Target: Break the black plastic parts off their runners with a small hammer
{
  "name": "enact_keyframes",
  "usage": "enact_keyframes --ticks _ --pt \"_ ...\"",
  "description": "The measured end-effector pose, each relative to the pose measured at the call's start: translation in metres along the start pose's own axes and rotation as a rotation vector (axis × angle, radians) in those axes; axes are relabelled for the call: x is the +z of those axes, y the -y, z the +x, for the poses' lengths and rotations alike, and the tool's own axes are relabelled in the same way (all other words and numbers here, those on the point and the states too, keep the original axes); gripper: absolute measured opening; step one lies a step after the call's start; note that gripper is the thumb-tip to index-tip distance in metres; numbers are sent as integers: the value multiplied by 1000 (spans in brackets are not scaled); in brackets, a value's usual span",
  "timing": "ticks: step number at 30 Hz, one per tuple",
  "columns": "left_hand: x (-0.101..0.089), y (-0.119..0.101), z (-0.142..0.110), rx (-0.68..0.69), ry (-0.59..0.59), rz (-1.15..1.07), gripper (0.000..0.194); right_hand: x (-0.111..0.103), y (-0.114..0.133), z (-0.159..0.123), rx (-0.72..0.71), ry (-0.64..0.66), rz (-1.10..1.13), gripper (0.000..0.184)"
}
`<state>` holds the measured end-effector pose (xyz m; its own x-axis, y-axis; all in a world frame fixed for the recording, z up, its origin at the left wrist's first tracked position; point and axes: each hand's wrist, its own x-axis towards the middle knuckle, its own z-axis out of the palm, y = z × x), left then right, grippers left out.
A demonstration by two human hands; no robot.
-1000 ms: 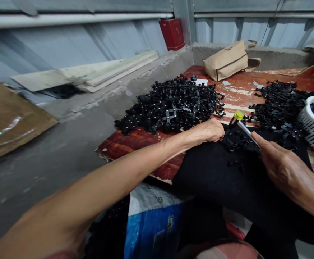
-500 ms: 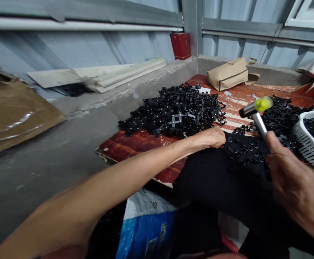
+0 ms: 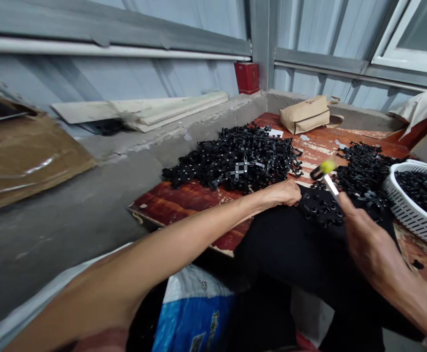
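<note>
My right hand [image 3: 365, 230] grips the handle of a small mallet [image 3: 331, 185]. Its head, yellow at one end and black at the other, is slightly blurred and hangs just right of my left hand [image 3: 288, 192]. That left hand is a closed fist at the edge of the black cloth [image 3: 275, 234]; whatever its fingers pinch is hidden. Small black pieces with round studs [image 3: 321, 208] lie on the cloth between the hands. Beyond my left hand rises a heap of black jointed link parts [image 3: 235, 156], some showing silvery rivets.
A white slotted basket [image 3: 407, 208] of black parts stands at right, beside another black pile [image 3: 363, 164]. The worn red-brown board [image 3: 162, 203] also carries a tan bag [image 3: 305, 116]. A blue-and-white sack [image 3: 191, 313] is below; a concrete ledge runs along the left.
The mallet and my right hand have moved left and the head has come down nearer my left hand. My left hand keeps its place on the cloth edge. The camera view has shifted slightly.
</note>
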<state>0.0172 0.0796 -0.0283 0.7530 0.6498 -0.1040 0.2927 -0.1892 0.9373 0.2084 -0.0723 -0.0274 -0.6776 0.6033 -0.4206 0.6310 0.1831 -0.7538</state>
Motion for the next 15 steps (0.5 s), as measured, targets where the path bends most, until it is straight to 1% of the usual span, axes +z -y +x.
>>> enact_keyframes --ticks 1,2,4,6,7,8,10,12,14,15 --pt "-1 -2 0 -7 2 9 26 -2 3 -1 39 -206 17 28" --pt "-2 -5 0 -14 4 19 25 -4 6 -3 67 -412 26 33" --pt "-6 -12 -4 -38 3 43 22 -4 14 -11 100 -734 86 43" --pt "-10 -17 -11 -70 -15 66 20 3 21 -23 110 -1000 153 48" --pt "-11 -19 -15 -79 -23 64 21 10 22 -30 106 -1092 202 49" --pt "-13 -20 -21 -83 -23 47 22 19 22 -38 92 -1157 249 50" --pt "-13 -22 -31 -72 7 -35 25 40 15 -50 80 -1243 363 53" --pt "-12 -25 -42 -71 53 -156 27 60 4 -58 119 -1270 678 57" --pt "-8 -29 -51 -84 77 -258 28 76 -7 -62 122 -1284 874 60" --pt "-6 -32 -55 -87 83 -291 28 81 -12 -63 113 -1287 937 61"
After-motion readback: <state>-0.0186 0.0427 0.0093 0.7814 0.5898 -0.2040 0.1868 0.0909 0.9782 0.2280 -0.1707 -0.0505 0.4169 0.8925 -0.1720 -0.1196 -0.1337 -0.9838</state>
